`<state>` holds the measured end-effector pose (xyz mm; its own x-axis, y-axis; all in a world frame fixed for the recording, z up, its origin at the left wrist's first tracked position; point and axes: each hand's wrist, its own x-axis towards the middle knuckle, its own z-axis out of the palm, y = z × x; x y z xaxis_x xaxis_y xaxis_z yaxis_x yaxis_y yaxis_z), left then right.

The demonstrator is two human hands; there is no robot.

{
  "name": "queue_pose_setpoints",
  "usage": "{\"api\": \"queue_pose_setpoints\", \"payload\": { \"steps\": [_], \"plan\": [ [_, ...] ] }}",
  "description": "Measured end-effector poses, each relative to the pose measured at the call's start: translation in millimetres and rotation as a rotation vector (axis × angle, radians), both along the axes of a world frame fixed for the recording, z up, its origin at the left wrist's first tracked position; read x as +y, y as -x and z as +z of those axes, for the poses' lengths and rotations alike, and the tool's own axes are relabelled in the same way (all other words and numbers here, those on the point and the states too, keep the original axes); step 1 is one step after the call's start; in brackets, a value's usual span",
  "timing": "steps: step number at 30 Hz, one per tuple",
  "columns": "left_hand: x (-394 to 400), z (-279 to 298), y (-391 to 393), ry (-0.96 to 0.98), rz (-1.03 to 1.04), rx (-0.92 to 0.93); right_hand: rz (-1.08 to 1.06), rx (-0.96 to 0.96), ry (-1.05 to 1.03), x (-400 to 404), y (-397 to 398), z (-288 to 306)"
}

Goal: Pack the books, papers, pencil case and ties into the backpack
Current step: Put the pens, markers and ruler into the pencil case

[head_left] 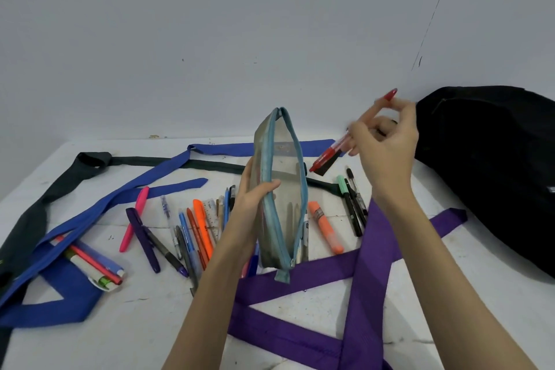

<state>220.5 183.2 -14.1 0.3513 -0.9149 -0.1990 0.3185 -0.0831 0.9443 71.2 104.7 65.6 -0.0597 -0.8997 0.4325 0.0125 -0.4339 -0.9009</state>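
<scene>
Now the left hand (255,198) is gripping the mesh pencil case (280,189) and holding it upright above the white table (150,309), with its zipper edge facing the camera. The right hand (387,144) is pinching a red marker (333,153) just beside the case. Loose pens (186,231) are lying below, between the blue tie (90,219) and the purple tie (360,279). The black backpack (486,165) is resting at the table's right edge, against the wall
</scene>
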Motion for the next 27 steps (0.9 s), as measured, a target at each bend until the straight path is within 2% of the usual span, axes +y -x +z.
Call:
{"api": "queue_pose_setpoints", "payload": {
  "steps": [2,4,6,9,10,12,16,18,20,23,25,27],
  "plan": [
    [-1,0,3,-0.005,0.009,0.002,0.07,-0.008,0.05,14,-2,13],
    [0,1,6,0.022,-0.018,-0.006,0.179,0.065,0.038,23,-6,13],
    [1,0,7,0.055,-0.051,-0.002,0.267,0.273,0.011,27,-13,5],
    [0,0,4,0.076,-0.074,0.001,0.271,0.722,0.042,24,-19,-8],
    [0,-1,3,0.082,-0.083,0.025,0.258,0.771,0.057,22,-20,-11],
    [-1,-2,2,0.104,-0.081,0.068,0.233,0.727,0.073,18,-19,-13],
    [-1,-5,1,0.056,-0.044,0.089,0.142,0.435,-0.007,-1,-9,-16],
    [0,-4,1,0.033,-0.044,0.11,0.026,0.463,-0.097,-22,1,-31],
    [0,-4,1,0.04,-0.042,0.12,-0.041,0.739,-0.222,-39,13,-49],
    [1,-5,2,0.054,-0.053,0.151,-0.012,1.238,-0.368,-45,22,-77],
    [1,-4,2,0.05,-0.059,0.158,-0.006,1.385,-0.324,-41,21,-90],
    [1,-2,3,0.043,-0.065,0.146,-0.012,1.397,-0.262,-40,18,-97]
  ]
}}
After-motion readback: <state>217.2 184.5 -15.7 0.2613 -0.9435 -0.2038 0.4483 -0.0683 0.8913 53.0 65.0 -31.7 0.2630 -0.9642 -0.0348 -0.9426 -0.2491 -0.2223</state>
